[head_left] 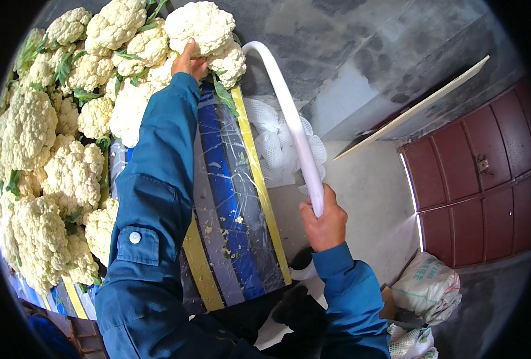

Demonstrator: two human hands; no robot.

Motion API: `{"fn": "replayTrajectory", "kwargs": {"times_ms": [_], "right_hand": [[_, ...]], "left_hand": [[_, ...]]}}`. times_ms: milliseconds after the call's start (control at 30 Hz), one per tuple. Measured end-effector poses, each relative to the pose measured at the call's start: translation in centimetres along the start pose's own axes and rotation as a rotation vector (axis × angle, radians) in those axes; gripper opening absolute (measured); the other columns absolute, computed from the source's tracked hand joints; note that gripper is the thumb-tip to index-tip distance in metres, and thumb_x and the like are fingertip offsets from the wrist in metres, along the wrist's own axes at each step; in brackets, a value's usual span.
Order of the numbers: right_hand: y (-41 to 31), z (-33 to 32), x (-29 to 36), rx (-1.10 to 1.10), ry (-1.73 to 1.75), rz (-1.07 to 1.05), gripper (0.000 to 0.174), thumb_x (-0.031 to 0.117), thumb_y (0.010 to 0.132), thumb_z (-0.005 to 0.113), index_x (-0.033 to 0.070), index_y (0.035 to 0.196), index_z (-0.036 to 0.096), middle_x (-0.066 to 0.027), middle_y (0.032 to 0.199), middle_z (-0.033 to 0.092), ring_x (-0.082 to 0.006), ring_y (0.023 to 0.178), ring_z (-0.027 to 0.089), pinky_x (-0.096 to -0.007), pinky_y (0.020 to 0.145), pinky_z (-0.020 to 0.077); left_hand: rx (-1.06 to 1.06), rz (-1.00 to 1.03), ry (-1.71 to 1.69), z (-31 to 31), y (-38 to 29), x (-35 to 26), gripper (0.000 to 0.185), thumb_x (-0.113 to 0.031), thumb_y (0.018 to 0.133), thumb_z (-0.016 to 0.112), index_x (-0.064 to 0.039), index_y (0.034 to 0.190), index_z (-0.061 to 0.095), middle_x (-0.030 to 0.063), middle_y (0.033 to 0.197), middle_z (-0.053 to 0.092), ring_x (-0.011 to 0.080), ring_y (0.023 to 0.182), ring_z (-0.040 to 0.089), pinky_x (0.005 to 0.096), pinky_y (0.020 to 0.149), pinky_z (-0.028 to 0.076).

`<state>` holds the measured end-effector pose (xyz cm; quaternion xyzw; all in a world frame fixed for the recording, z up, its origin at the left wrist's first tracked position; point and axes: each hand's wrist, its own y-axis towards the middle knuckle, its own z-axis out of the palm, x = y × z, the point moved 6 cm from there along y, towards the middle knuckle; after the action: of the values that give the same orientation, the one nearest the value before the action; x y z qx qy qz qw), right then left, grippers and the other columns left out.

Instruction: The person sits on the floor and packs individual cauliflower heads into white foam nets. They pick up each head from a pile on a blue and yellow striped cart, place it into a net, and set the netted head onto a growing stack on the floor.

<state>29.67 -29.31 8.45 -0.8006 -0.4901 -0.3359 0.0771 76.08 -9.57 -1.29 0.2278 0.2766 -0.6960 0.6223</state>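
Note:
My left hand [188, 62] reaches to the far end of the table, its thumb against a large white cauliflower head [200, 27] and its fingers curled under the lower edge. Just below that head sits a smaller cauliflower [227, 65], with a green leaf hanging over the table's edge. My right hand [326, 220] grips a smooth white tube [288, 112], bent like a hook at its far end. That bent end meets the side of the smaller cauliflower; whether it passes behind is hidden. Many more cauliflower heads [28, 130] are piled on the left.
Blue, grey and yellow stripes mark the plastic-covered tabletop [229, 179], which carries crumbs of cauliflower. White foam netting [279, 148] lies beyond its right edge. A board [413, 107] leans by the wall, near a dark red metal door [472, 175]. A woven sack [427, 287] stands lower right.

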Motion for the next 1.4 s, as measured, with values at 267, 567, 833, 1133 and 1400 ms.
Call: {"fn": "replayTrajectory", "kwargs": {"times_ms": [267,567,833,1133,1400], "right_hand": [[0.2,0.0,0.1,0.015,0.010,0.020,0.053,0.013,0.081,0.074,0.000,0.128,0.053,-0.0277,0.087,0.067,-0.0424,0.078,0.069,-0.0458,0.068,0.0545],[0.2,-0.1,0.2,0.018,-0.025,0.011,0.053,0.011,0.080,0.074,0.000,0.127,0.053,-0.0286,0.088,0.066,-0.0439,0.077,0.068,-0.0465,0.068,0.0543],[0.2,0.0,0.1,0.027,-0.082,0.000,0.049,0.007,0.082,0.071,0.001,0.127,0.053,-0.0168,0.091,0.070,-0.0281,0.077,0.071,-0.0369,0.071,0.0563],[0.1,0.0,0.6,0.059,-0.053,0.109,0.048,0.009,0.081,0.072,0.000,0.125,0.054,-0.0177,0.089,0.070,-0.0319,0.077,0.071,-0.0391,0.072,0.0562],[-0.2,0.0,-0.9,-0.026,-0.071,0.000,0.046,0.008,0.080,0.070,0.000,0.122,0.056,-0.0168,0.086,0.070,-0.0331,0.078,0.071,-0.0404,0.074,0.0554]], "left_hand": [[-0.066,0.171,-0.211,1.4,0.3,-0.2,0.069,-0.037,0.083,0.082,0.003,0.131,0.053,0.0179,0.128,0.057,0.0328,0.117,0.056,0.0441,0.097,0.048],[-0.093,0.225,-0.203,2.2,1.5,0.0,0.072,-0.031,0.078,0.086,0.000,0.132,0.050,0.0193,0.122,0.062,0.0376,0.104,0.064,0.0586,0.083,0.054],[0.029,0.228,-0.385,1.2,3.8,0.4,0.082,-0.007,0.076,0.085,0.001,0.138,0.031,0.0256,0.122,0.059,0.0407,0.108,0.064,0.0611,0.088,0.056],[0.094,0.239,-0.378,1.8,-0.1,-3.3,0.060,-0.002,0.079,0.078,-0.002,0.130,0.048,0.0184,0.117,0.064,0.0355,0.105,0.066,0.0531,0.080,0.059],[0.098,0.256,-0.446,-1.7,-7.1,-4.3,0.046,-0.001,0.084,0.069,0.000,0.127,0.052,0.0171,0.113,0.065,0.0323,0.104,0.066,0.0538,0.089,0.058]]}}
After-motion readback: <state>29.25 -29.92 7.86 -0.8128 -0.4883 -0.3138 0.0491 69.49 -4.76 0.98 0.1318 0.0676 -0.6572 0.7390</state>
